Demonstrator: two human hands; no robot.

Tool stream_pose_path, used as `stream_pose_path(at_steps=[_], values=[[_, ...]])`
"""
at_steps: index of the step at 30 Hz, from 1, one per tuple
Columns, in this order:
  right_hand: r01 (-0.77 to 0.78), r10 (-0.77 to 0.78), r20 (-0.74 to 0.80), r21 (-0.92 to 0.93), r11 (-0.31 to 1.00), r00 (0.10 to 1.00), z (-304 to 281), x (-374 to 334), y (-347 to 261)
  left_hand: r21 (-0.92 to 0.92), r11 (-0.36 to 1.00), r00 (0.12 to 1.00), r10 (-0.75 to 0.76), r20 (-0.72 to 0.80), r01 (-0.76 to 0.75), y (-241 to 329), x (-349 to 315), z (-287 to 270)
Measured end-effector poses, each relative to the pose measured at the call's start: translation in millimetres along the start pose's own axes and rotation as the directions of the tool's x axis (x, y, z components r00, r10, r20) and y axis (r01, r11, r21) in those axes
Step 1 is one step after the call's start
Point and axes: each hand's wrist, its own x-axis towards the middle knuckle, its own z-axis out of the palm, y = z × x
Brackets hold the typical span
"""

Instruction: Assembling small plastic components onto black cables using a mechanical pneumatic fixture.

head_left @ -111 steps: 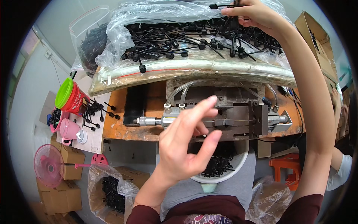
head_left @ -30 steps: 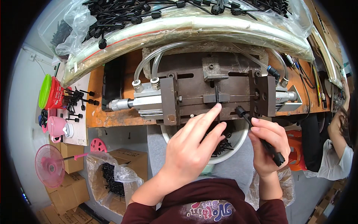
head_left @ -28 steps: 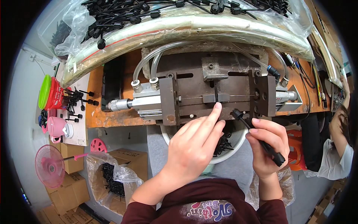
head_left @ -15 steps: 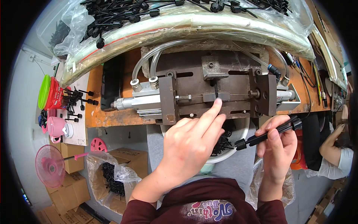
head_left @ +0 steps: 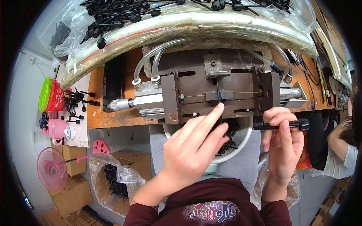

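My left hand [head_left: 190, 150] reaches over the metal fixture, its index finger stretched out and its fingers apart. The fingertip touches the lower end of a slim black plastic stick [head_left: 218, 89], which lies across a small grey block [head_left: 226, 95] in the fixture. Part of the stick is hidden under the finger. Off to the right, my right hand [head_left: 284, 150] is closed around a few black plastic sticks with knobbed ends [head_left: 266, 125], held nearly level. How many it holds I cannot tell.
Air cylinders [head_left: 151, 105] with clear hoses [head_left: 145, 62] flank the fixture. Below it, a white basket [head_left: 247, 145] holds black pieces. More black sticks [head_left: 132, 17] lie in plastic above. A pink fan [head_left: 52, 169] stands left; another person's arm [head_left: 339, 145] shows right.
The left cylinder's rod has drawn back outward, and the right one slightly too. My left fingertip has slid a little nearer to me. The sticks in my right hand have turned from slanted to level.
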Motion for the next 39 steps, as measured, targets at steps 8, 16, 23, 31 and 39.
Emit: stream_pose_path(at_steps=[8, 16, 23, 31, 39], values=[[-0.033, 0.035, 0.055, -0.031, 0.999, 0.998, -1.4, -5.2, -1.7, 0.195, 0.981, 0.998, 0.002, 0.055, -0.012, -2.4, 6.6, 13.5], [-0.273, 0.271, 0.034, 0.188, 0.944, 0.962, -0.6, -4.4, -7.1, 0.14, 0.99, 0.994, -0.041, 0.101, 0.027, -0.1, 11.5, 5.5], [-0.446, 0.402, 0.23, 0.193, 0.874, 0.887, 4.8, -1.7, -4.6, -0.434, 0.898, 0.997, 0.072, -0.007, -0.068, 15.8, 1.0, -8.1], [-0.473, 0.412, 0.257, 0.264, 0.841, 0.874, 4.3, 1.1, 3.1, -0.356, 0.934, 0.999, 0.047, 0.021, -0.037, 17.3, -4.3, -12.7], [-0.488, 0.425, 0.251, 0.31, 0.816, 0.87, 8.6, 4.9, 0.1, -0.377, 0.926, 0.998, 0.022, 0.066, 0.004, 18.9, -2.8, -20.7]])
